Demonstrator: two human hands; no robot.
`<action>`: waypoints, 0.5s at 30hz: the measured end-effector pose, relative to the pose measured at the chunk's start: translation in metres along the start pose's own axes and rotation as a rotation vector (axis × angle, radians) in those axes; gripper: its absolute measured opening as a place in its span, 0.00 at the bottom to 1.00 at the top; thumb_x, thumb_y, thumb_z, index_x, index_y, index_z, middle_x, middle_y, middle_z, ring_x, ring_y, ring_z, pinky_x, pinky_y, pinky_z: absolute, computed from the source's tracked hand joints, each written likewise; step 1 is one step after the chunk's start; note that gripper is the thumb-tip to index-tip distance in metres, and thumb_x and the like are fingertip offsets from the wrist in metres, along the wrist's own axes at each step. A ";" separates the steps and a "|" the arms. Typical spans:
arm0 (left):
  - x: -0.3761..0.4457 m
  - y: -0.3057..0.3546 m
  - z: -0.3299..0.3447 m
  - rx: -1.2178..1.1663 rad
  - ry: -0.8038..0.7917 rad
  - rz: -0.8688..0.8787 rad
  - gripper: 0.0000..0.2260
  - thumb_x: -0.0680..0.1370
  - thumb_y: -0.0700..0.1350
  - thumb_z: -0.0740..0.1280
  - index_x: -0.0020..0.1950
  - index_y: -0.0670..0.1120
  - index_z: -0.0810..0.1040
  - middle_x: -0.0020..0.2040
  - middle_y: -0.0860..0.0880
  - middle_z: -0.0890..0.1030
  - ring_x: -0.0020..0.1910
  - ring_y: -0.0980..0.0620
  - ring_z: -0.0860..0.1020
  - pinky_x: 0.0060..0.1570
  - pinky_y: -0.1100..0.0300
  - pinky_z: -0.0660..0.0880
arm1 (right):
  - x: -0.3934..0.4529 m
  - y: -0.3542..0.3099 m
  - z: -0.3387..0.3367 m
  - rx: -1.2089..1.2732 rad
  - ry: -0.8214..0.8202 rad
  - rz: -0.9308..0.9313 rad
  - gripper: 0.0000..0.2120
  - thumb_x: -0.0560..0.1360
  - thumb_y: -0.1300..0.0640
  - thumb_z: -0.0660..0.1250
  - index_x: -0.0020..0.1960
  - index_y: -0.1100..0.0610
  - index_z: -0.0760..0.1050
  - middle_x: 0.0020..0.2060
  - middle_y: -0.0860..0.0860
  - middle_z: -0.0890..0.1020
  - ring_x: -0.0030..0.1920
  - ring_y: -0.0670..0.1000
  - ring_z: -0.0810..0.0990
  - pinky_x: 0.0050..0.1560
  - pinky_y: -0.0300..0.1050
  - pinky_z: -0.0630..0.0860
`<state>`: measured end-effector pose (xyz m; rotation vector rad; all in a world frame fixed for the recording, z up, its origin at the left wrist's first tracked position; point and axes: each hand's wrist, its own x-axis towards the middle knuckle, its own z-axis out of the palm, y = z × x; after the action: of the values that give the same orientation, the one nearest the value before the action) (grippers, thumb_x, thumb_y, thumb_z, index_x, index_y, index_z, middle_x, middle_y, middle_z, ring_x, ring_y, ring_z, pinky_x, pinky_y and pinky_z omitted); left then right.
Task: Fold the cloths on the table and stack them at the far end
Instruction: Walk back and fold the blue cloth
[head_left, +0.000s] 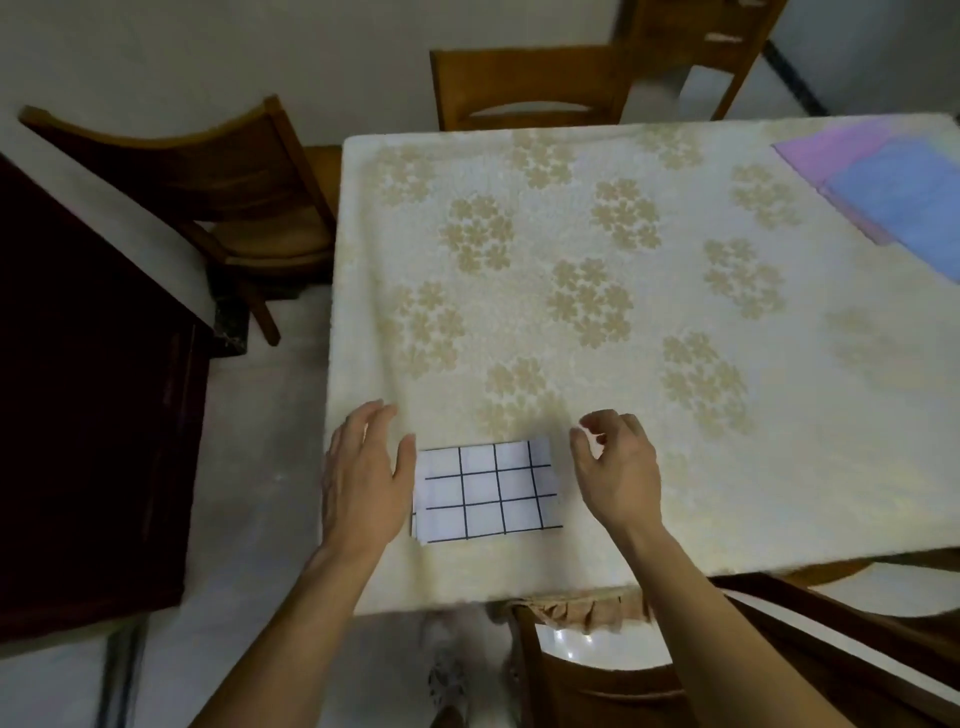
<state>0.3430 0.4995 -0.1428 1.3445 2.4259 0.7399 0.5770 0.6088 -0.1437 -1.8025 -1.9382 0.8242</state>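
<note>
A white cloth with a black grid (488, 491) lies folded into a small rectangle near the table's front edge. My left hand (363, 478) sits at its left side, fingers straight, thumb touching the cloth's left edge. Just right of the cloth hovers my right hand (618, 467), fingers loosely curled, holding nothing. At the far right corner a pink cloth (826, 150) and a blue cloth (904, 202) lie flat, partly overlapping, cut off by the frame.
The table (597, 218) wears a cream tablecloth with a beige flower pattern. Wooden chairs stand at the left (218, 171), the far side (530, 83) and the near side (597, 686). A dark cabinet (88, 389) stands to the left.
</note>
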 end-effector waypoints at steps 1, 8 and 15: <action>0.004 0.007 -0.008 0.015 -0.010 0.049 0.20 0.80 0.51 0.60 0.69 0.43 0.74 0.70 0.44 0.73 0.68 0.42 0.71 0.67 0.43 0.70 | 0.000 -0.008 -0.008 -0.006 -0.002 -0.024 0.12 0.79 0.52 0.66 0.60 0.55 0.78 0.55 0.53 0.78 0.51 0.53 0.79 0.47 0.42 0.70; 0.023 0.069 -0.082 0.159 0.080 0.352 0.27 0.78 0.59 0.54 0.74 0.49 0.71 0.76 0.49 0.69 0.76 0.48 0.64 0.75 0.45 0.57 | -0.010 -0.079 -0.072 -0.163 0.046 -0.256 0.28 0.77 0.40 0.61 0.72 0.53 0.72 0.69 0.55 0.75 0.67 0.57 0.72 0.67 0.54 0.70; 0.034 0.126 -0.151 0.287 0.150 0.505 0.31 0.76 0.64 0.52 0.78 0.54 0.64 0.78 0.52 0.65 0.78 0.50 0.60 0.76 0.49 0.50 | -0.033 -0.147 -0.139 -0.358 0.211 -0.388 0.36 0.74 0.31 0.49 0.78 0.43 0.61 0.78 0.50 0.63 0.79 0.55 0.57 0.78 0.58 0.52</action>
<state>0.3438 0.5376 0.0528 2.1325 2.3901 0.6329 0.5546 0.5975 0.0602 -1.5304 -2.2884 0.1620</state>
